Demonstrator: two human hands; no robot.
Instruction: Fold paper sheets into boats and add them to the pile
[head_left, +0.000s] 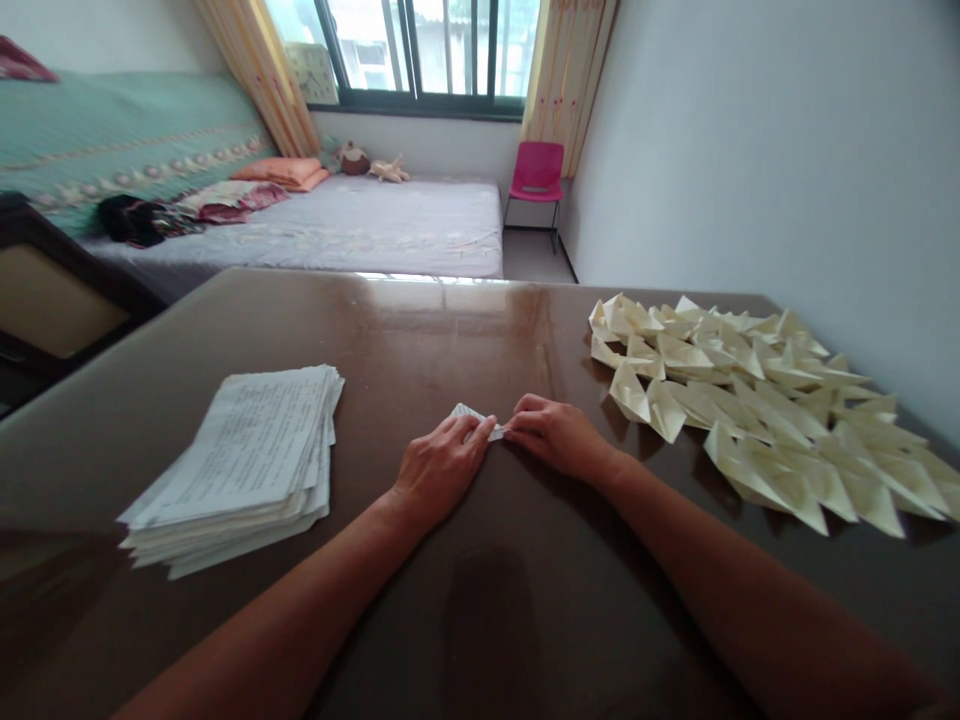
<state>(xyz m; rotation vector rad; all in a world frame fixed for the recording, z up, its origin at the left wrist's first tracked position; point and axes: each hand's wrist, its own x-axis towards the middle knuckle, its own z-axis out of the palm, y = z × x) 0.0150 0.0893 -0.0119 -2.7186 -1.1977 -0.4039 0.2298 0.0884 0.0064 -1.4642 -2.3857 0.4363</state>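
Note:
A small folded piece of printed paper (469, 411) lies at the middle of the glossy brown table (420, 350), mostly covered by my fingers. My left hand (448, 458) presses it from the left, fingers closed over it. At its right end, the fingertips of my right hand (559, 437) pinch a corner. To the left sits a thick, uneven stack of printed sheets (247, 440). Many folded cream paper boats (742, 350) stand in close rows on the right side of the table.
Beyond the table is a bed (405, 225) with pillows and clothes. A pink chair (537, 172) stands by the window, near the right wall (735, 150). A dark wooden chair (60, 290) is at the table's left edge.

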